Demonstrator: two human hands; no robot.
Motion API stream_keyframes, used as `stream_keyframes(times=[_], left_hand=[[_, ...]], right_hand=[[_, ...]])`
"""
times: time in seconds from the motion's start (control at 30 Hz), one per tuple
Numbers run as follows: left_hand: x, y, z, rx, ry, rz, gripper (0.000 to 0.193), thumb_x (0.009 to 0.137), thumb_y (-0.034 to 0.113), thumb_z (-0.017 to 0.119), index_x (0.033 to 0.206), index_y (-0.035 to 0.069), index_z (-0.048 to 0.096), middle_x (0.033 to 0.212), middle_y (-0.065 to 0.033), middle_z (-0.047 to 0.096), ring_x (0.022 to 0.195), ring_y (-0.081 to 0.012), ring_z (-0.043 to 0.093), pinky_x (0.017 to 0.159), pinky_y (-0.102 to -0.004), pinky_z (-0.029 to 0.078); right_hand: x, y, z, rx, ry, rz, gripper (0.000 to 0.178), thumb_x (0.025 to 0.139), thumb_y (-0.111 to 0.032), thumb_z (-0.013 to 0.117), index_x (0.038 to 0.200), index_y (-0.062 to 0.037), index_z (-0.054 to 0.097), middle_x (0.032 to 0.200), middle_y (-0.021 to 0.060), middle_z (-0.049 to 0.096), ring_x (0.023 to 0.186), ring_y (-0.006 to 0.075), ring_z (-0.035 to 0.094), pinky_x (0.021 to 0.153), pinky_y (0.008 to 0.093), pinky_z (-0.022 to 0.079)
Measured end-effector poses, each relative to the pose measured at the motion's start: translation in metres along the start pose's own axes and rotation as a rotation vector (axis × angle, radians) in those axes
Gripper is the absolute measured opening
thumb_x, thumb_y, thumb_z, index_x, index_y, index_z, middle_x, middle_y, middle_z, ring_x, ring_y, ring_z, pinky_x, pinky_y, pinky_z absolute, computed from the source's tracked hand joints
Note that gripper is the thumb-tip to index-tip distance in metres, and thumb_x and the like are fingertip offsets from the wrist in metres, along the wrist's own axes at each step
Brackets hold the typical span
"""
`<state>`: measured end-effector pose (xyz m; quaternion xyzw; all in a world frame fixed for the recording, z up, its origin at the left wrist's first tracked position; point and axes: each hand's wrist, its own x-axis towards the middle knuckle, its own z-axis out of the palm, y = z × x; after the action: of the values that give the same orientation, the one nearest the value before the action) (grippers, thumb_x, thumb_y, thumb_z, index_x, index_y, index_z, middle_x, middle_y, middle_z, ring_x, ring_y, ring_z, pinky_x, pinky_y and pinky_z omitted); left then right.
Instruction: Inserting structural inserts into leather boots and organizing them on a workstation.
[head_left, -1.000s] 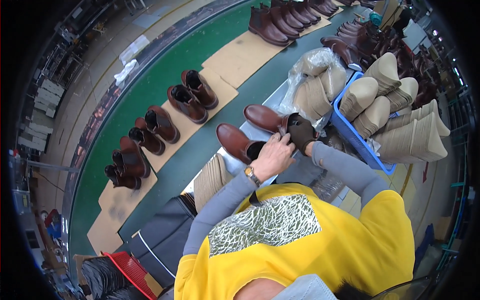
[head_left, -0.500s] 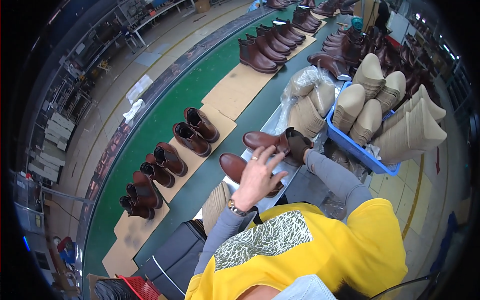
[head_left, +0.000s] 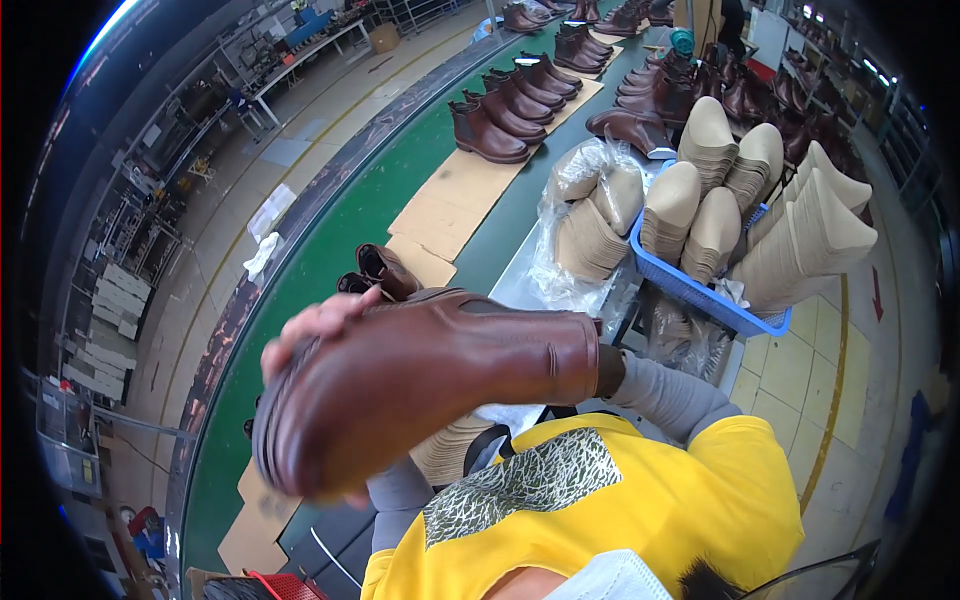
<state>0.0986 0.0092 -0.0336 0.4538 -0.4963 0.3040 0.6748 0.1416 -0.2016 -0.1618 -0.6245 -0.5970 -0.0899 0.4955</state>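
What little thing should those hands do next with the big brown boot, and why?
Maybe the left hand should steady the toe while the right hand presses gently inside the brown boot. The left fingers are already at the toe end, and the dark-gloved right hand disappears at the open end, though its fingers are hidden.

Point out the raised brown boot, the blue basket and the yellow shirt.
Raised brown boot (head_left: 430,375), head view: side of its upper.
Blue basket (head_left: 706,297), head view: its near wall.
Yellow shirt (head_left: 672,495), head view: plain fabric beside the patterned panel.
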Motion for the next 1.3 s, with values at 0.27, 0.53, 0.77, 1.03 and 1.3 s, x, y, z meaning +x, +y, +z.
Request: stream_keyframes(times=[0.27,0.53,0.77,1.03,1.3], left_hand=[[0.003,0.043,0.042,0.188,0.147,0.059,0.074,0.070,0.038,0.081,0.128,0.018,0.042,0.108,-0.0131,0.049,0.107,-0.0337,0.051,0.101,-0.0556,0.037],[0.003,0.071,0.010,0.332,-0.256,-0.164,0.042,0.088,0.024,0.063,0.127,0.024,0.047,0.111,-0.0105,0.051,0.112,-0.0345,0.050,0.103,-0.0650,0.034],[0.021,0.105,0.059,0.457,0.006,-0.230,0.032,0.091,0.025,0.058,0.122,0.031,0.051,0.105,-0.0046,0.048,0.110,-0.0270,0.049,0.102,-0.0614,0.036],[-0.011,0.056,0.013,-0.168,0.243,-0.008,0.061,0.081,0.036,0.072,0.133,0.021,0.045,0.120,-0.0107,0.047,0.114,-0.0309,0.047,0.102,-0.0582,0.036],[-0.023,0.055,-0.022,0.244,0.579,-0.281,0.124,0.050,0.064,0.082,0.143,0.005,0.024,0.124,-0.0212,0.043,0.116,-0.0361,0.047,0.102,-0.0511,0.040]], right_hand=[[0.004,-0.008,0.016,0.095,-0.116,-0.021,0.044,0.094,-0.020,0.054,0.135,-0.0088,0.046,0.142,0.0097,0.044,0.127,0.0215,0.046,0.106,0.0366,0.037],[0.031,-0.023,0.035,0.074,-0.115,-0.036,0.044,0.094,-0.020,0.053,0.136,-0.0086,0.045,0.141,0.0102,0.045,0.127,0.0217,0.046,0.106,0.0367,0.038],[0.025,-0.033,0.024,0.111,-0.147,-0.031,0.044,0.095,-0.020,0.053,0.137,-0.0085,0.045,0.140,0.0107,0.045,0.127,0.0219,0.046,0.106,0.0368,0.038],[0.049,-0.034,0.033,0.177,-0.215,-0.030,0.045,0.095,-0.021,0.052,0.137,-0.0083,0.044,0.140,0.0112,0.046,0.126,0.0222,0.047,0.106,0.0370,0.038],[0.086,-0.017,0.023,0.275,-0.296,-0.083,0.045,0.096,-0.021,0.051,0.138,-0.0081,0.043,0.139,0.0117,0.047,0.126,0.0224,0.047,0.106,0.0371,0.038]])
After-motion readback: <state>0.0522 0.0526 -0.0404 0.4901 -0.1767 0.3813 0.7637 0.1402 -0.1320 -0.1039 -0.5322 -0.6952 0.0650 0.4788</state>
